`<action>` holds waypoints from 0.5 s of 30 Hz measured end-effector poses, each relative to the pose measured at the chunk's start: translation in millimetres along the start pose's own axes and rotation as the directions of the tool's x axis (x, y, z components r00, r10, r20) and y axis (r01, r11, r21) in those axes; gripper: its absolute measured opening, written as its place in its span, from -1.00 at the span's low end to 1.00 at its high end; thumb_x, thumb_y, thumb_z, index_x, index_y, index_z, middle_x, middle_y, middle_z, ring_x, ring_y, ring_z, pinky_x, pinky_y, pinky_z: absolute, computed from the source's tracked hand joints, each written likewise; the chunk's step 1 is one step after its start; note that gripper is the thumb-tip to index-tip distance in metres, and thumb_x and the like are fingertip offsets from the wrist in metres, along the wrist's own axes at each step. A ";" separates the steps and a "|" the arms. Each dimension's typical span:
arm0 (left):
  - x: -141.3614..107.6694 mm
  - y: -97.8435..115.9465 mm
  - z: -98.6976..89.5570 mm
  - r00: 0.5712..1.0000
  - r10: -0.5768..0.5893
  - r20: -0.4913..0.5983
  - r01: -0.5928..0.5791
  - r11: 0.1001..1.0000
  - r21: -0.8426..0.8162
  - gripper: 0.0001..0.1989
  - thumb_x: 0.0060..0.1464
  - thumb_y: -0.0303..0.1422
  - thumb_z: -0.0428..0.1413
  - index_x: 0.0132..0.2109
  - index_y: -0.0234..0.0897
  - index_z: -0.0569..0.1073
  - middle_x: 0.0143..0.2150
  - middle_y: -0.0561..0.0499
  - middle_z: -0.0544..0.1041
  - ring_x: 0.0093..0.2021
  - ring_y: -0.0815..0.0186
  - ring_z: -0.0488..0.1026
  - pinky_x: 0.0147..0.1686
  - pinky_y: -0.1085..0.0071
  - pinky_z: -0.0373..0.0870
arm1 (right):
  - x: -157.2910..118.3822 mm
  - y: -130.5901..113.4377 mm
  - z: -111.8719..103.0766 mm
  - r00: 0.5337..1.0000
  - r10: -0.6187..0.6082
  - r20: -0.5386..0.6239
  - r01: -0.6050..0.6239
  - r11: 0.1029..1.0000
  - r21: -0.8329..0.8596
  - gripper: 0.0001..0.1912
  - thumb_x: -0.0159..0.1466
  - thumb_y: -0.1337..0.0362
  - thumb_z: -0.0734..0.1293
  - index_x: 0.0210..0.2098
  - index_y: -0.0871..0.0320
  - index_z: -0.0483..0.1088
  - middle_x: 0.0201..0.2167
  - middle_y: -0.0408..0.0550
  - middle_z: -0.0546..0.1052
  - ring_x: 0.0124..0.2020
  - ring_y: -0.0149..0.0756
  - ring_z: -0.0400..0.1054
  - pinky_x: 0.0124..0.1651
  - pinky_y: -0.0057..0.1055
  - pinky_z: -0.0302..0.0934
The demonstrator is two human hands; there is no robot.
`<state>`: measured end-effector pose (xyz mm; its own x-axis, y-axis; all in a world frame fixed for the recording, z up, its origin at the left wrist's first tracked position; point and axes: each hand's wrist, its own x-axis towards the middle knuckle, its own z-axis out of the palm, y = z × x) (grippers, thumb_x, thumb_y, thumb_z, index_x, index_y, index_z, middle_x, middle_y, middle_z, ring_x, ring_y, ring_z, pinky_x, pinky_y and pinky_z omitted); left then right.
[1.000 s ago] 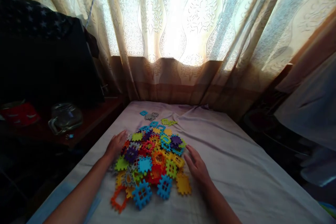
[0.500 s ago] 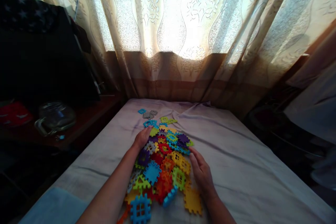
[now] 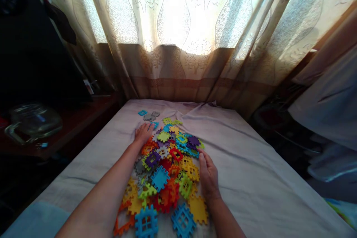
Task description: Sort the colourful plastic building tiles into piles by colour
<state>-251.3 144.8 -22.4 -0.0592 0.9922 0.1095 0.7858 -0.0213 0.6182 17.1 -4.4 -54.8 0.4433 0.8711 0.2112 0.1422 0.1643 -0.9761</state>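
A heap of colourful notched plastic tiles, with a blue tile (image 3: pixel 160 178) on top and a yellow tile (image 3: pixel 198 209) at its lower right, lies on the pale sheet (image 3: pixel 245 163). My left hand (image 3: pixel 143 132) is palm down at the heap's upper left, fingers apart, its fingertips by a small blue piece (image 3: pixel 155 124). Along the right edge of the heap rests my right hand (image 3: pixel 208 169), fingers together and side-on, near a purple tile (image 3: pixel 193 141). Whether it grips anything is hidden.
Grey tiles (image 3: pixel 151 116) and a blue one (image 3: pixel 142 112) lie beyond my left hand. On the left, a dark red table (image 3: pixel 103 108) bears a glass jug (image 3: pixel 36 121). A patterned curtain (image 3: pixel 173 63) hangs behind the sheet; pale cloth (image 3: pixel 329 108) hangs at right.
My left hand has moved left and forward off the heap's side, its fingers now spread. Orange tiles show beside it. The blue piece near the front now lies flat. The view has shifted slightly.
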 end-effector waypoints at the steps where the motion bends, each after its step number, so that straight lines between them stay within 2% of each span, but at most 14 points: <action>1: -0.5 -0.4 2.4 0.999 0.026 0.025 -0.026 1.000 -0.001 -0.47 0.26 -0.05 -0.21 0.14 -0.23 0.40 0.29 -0.16 0.33 0.35 0.06 0.12 0.30 -0.07 -0.03 | -0.3 0.9 0.5 1.000 -0.013 0.012 0.013 1.000 -0.009 -0.46 0.19 -0.11 0.24 -0.09 0.17 0.51 -0.01 0.07 0.55 0.07 -0.12 0.37 0.22 -0.14 0.15; 4: -11.4 6.0 8.3 0.985 0.146 0.088 -0.144 0.989 -0.033 -0.42 0.26 -0.02 -0.26 0.15 -0.24 0.41 0.25 -0.10 0.40 0.29 0.18 0.25 0.29 0.16 0.11 | -0.6 3.3 0.4 0.999 -0.029 0.029 0.029 0.999 -0.022 -0.48 0.21 -0.09 0.23 -0.08 0.17 0.51 -0.02 0.06 0.55 0.07 -0.13 0.37 0.21 -0.15 0.17; 7: -38.8 8.4 -1.0 0.973 0.214 0.085 -0.210 0.976 -0.054 -0.33 0.26 0.03 -0.33 0.20 -0.28 0.37 0.27 -0.09 0.36 0.29 0.23 0.25 0.29 0.27 0.12 | 1.3 4.9 0.2 0.999 -0.032 0.025 0.032 0.999 -0.020 -0.49 0.22 -0.08 0.22 -0.09 0.16 0.52 -0.04 0.05 0.56 0.05 -0.14 0.38 0.20 -0.16 0.17; 9: -67.1 1.0 -15.7 0.975 0.214 0.061 -0.211 0.976 -0.047 -0.29 0.25 0.06 -0.36 0.23 -0.29 0.33 0.30 -0.09 0.33 0.31 0.22 0.23 0.30 0.24 0.11 | 3.9 4.8 0.8 0.999 -0.027 0.026 0.028 0.999 -0.025 -0.48 0.22 -0.09 0.21 -0.10 0.17 0.52 -0.06 0.05 0.57 0.04 -0.14 0.39 0.19 -0.17 0.17; 12: -120.6 -21.5 -38.4 0.983 0.180 0.018 -0.180 0.984 -0.015 -0.25 0.22 0.12 -0.34 0.23 -0.32 0.34 0.29 -0.15 0.34 0.30 0.15 0.24 0.30 0.16 0.12 | 5.6 2.4 0.6 0.999 -0.034 0.042 0.036 0.997 -0.065 -0.45 0.20 -0.12 0.19 -0.12 0.17 0.52 -0.08 0.06 0.58 0.02 -0.14 0.40 0.18 -0.18 0.18; 15: -174.4 -45.8 -47.5 0.990 0.137 -0.038 -0.136 0.990 0.035 -0.25 0.19 0.13 -0.25 0.21 -0.34 0.36 0.27 -0.22 0.35 0.30 0.10 0.24 0.30 0.10 0.11 | -4.7 -1.7 -4.3 0.998 -0.047 0.048 0.052 0.992 -0.117 -0.42 0.19 -0.14 0.17 -0.12 0.19 0.51 -0.09 0.09 0.57 0.00 -0.12 0.40 0.17 -0.17 0.18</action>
<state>-306.2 -33.1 -32.8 0.0255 0.9745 0.2231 0.8074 -0.1516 0.5702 18.5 -10.7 -54.0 0.3935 0.8836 0.2539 0.2680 0.1539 -0.9510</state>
